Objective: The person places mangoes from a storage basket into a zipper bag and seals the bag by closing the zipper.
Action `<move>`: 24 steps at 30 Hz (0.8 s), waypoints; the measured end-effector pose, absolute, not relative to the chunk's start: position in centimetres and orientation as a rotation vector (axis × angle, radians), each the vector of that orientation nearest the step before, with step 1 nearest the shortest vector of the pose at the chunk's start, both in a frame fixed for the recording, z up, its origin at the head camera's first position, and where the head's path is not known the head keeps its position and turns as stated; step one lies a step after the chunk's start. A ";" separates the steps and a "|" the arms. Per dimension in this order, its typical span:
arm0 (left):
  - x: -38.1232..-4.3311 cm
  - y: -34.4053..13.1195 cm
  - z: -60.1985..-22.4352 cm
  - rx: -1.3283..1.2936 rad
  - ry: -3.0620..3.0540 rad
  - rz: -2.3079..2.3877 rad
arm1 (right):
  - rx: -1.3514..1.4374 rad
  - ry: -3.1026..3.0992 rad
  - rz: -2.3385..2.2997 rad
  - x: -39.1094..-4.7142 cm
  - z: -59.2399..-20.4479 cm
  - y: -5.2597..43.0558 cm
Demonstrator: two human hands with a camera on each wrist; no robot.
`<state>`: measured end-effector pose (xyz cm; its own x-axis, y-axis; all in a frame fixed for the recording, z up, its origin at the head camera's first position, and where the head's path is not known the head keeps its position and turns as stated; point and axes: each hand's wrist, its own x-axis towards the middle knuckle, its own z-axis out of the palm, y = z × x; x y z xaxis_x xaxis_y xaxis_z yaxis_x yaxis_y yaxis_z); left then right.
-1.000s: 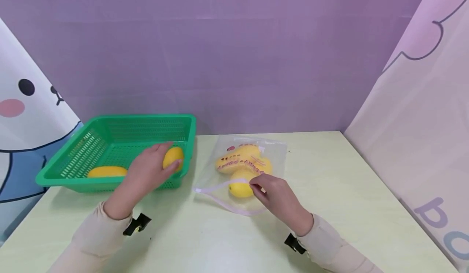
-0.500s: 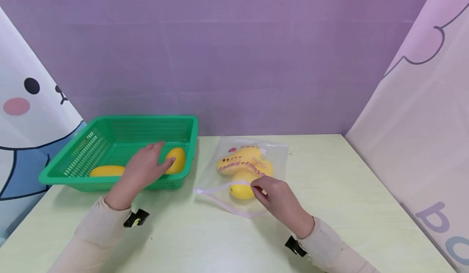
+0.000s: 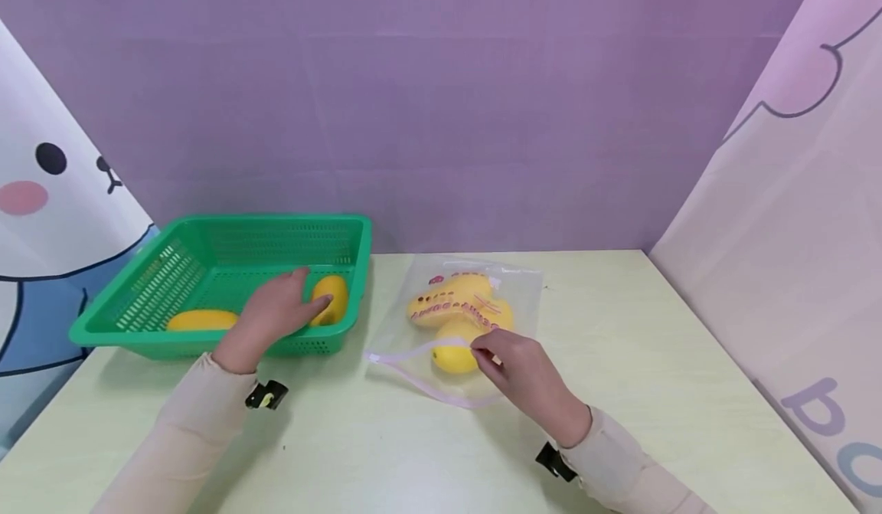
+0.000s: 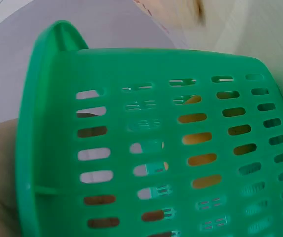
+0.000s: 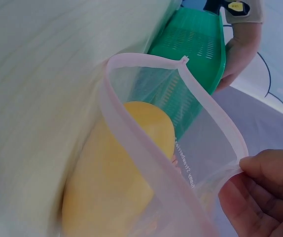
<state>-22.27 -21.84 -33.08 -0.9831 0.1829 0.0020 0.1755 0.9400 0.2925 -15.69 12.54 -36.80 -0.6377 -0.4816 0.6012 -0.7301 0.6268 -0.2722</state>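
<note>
My left hand [image 3: 274,307] reaches over the front rim of a green plastic basket [image 3: 276,227]. Its fingers are spread, and its thumb touches a yellow mango [image 3: 332,295] in the basket's right end. Farther left in the basket lies another mango [image 3: 200,320]. In the left wrist view the basket's slotted wall [image 4: 146,69] hides most of the hand. My right hand [image 3: 525,368] pinches the edge of a clear zip bag [image 3: 393,322], holding its pale pink mouth [image 5: 131,60] apart. Several yellow fruits are inside the bag, one mango [image 5: 112,182] near the opening.
A pale table [image 3: 386,453] bears basket and bag side by side, with a gap between them. Behind stands a purple backdrop [image 3: 441,116]. Printed cloth panels [image 3: 779,230] flank the table on both sides.
The left hand's fingers have come away from the mango's far side and opened out; the mango now sits lower in the basket. The right hand and bag hold still.
</note>
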 end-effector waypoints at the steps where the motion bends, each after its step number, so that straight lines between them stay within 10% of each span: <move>1: -22.5 -21.8 -33.1 0.284 3.061 0.457 | 0.949 -2.373 0.697 -15.7 -36.8 12.5; 24: -24.6 -21.7 -34.0 0.227 2.909 0.473 | 0.947 -2.403 0.703 -15.6 -36.5 12.4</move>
<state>-24.63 -21.71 -33.98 -0.9711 0.1795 -0.1573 0.1204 0.9375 0.3264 -15.56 12.43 -36.47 -0.6570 -0.4841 0.5779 -0.7192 0.6323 -0.2880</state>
